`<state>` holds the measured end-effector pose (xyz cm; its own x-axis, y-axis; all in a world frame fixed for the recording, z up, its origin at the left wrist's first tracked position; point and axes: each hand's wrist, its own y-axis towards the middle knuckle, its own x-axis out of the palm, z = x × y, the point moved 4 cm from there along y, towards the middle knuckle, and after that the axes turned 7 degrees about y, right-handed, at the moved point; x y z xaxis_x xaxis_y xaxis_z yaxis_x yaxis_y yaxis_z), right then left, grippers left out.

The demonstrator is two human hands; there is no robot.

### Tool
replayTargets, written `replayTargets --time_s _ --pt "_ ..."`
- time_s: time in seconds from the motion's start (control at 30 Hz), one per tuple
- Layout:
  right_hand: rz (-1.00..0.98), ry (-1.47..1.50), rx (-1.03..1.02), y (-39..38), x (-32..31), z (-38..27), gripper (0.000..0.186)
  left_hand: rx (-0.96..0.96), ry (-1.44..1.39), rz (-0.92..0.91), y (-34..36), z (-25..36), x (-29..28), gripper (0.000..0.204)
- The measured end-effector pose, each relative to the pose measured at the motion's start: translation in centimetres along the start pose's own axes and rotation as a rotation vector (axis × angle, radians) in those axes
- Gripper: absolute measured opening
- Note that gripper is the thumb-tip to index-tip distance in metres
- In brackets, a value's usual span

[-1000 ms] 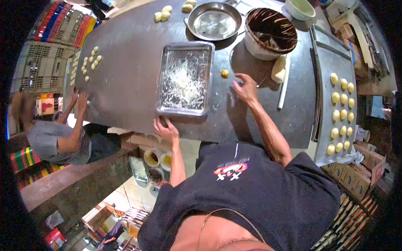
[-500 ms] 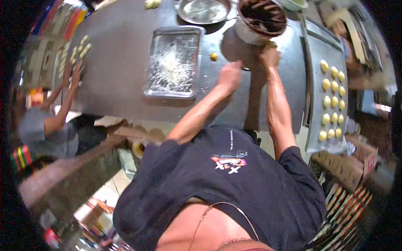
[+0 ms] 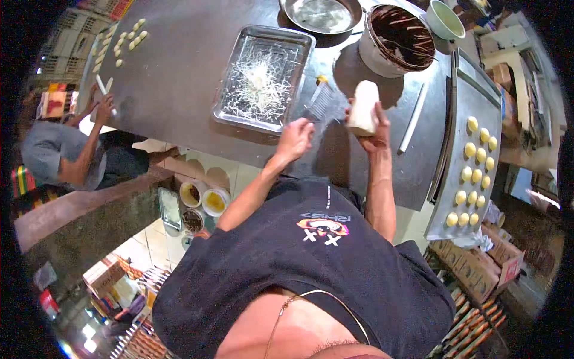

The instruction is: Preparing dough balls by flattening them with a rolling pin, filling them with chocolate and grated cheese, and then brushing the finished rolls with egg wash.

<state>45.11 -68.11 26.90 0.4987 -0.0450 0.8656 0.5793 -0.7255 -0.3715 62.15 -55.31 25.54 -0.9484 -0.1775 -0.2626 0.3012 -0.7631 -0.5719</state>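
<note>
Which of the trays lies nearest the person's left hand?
The tray strewn with white shreds, just beyond and left of the left hand; the far-right tray, bearing rows of yellow balls, lies past the right hand.

i see my left hand (image 3: 295,141) curled shut, left forearm (image 3: 254,192) slanting far and right; my right hand (image 3: 378,135) grips, right forearm (image 3: 381,185) reaching straight far.

Black T-shirt (image 3: 257,257); colourful print (image 3: 323,228), white crosses (image 3: 310,235); thin necklace (image 3: 284,307), seemingly gold.
</note>
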Motion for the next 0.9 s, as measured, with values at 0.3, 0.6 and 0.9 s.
replayTargets --time_s 0.3,0.6,0.9 --pt "0.393 -1.119 -0.349 8.5 6.9 9.0 0.067 0.465 0.421 0.37 -0.1 2.0 -7.4 0.021" --pt "0.281 -0.986 -0.121 11.7 9.4 16.5 0.051 0.367 0.718 0.264 1.4 -0.3 -15.0 0.015" --pt "0.357 -1.164 -0.164 15.3 6.2 16.9 0.064 0.487 0.649 0.315 5.1 -0.8 -17.5 0.015"
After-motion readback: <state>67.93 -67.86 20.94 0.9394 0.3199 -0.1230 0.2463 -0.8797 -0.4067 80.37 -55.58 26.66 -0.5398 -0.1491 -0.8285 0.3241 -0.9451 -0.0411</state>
